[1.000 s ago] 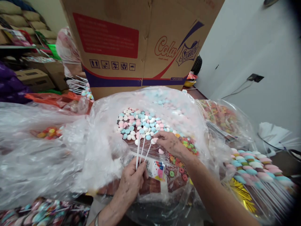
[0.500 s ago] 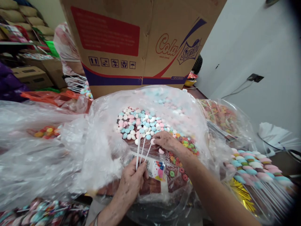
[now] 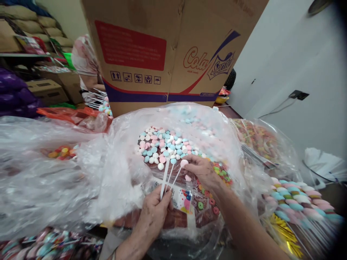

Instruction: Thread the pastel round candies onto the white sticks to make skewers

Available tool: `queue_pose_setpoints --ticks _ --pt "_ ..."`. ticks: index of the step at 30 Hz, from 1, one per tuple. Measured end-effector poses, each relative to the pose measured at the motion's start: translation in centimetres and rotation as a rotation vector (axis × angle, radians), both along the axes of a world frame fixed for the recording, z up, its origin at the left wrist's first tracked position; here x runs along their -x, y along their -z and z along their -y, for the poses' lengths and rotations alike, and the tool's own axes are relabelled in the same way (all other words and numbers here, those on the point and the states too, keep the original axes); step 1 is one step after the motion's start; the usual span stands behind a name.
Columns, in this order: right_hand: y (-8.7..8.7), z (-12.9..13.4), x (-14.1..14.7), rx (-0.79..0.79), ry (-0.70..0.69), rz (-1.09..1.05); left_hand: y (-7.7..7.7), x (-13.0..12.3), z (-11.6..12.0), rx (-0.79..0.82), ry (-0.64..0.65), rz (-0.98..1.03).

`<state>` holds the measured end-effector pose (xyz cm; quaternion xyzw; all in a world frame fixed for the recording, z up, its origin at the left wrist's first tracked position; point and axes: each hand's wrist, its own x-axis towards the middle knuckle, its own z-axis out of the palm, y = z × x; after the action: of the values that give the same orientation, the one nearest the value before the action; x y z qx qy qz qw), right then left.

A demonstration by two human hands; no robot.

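My left hand (image 3: 157,206) is closed on several thin white sticks (image 3: 170,175), which fan out upward from its fingers. At the tip of the rightmost stick, my right hand (image 3: 203,171) pinches a pale pink marshmallow (image 3: 184,163) between thumb and fingertips. Just beyond the hands, a pile of pink, white and blue marshmallows (image 3: 162,144) lies inside an opened clear plastic bag (image 3: 119,159). Ring-shaped gummy candies (image 3: 207,195) are spread beneath and beside my right forearm. A printed label (image 3: 184,200) on the plastic shows near my left hand.
A large cardboard box (image 3: 141,86) stands behind the candy. On the right lie finished marshmallow skewers (image 3: 300,198), gold tinsel (image 3: 286,234) and a bag of gummies (image 3: 257,139). At the left are crumpled plastic (image 3: 54,180) and an orange bag (image 3: 70,115). Another person (image 3: 85,61) is partly hidden behind the box.
The view has shifted slightly, so the scene sits lower and further right. My right hand still pinches the pink marshmallow, now seen more clearly at the stick's tip.
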<state>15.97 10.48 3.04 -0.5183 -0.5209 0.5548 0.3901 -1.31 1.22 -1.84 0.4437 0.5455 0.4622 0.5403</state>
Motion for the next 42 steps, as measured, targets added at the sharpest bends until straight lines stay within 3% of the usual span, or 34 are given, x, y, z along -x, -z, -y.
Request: queue_pose_setpoints --ticks 7,17,23,28,33,42 --pt "-1.1 1.0 0.3 0.050 0.026 -0.197 0.3 0.1 -0.1 -0.094 0.080 -0.097" --pt "-0.5 1.0 -0.1 -0.012 0.020 -0.113 -0.5 0.1 0.0 -0.081 0.079 -0.139" --pt "-1.4 1.6 -0.7 -0.312 -0.055 0.278 -1.2 0.2 0.2 -0.072 0.087 -0.143" --pt "-1.0 2.2 -0.2 -0.534 -0.058 0.417 -0.7 0.3 0.2 -0.071 0.089 -0.122" --pt "0.0 2.6 0.8 -0.645 -0.039 0.416 -0.2 0.3 0.1 -0.075 0.079 -0.095" --pt "0.7 4.3 2.5 -0.710 -0.118 0.525 -1.0 0.3 0.1 -0.063 0.024 -0.148"
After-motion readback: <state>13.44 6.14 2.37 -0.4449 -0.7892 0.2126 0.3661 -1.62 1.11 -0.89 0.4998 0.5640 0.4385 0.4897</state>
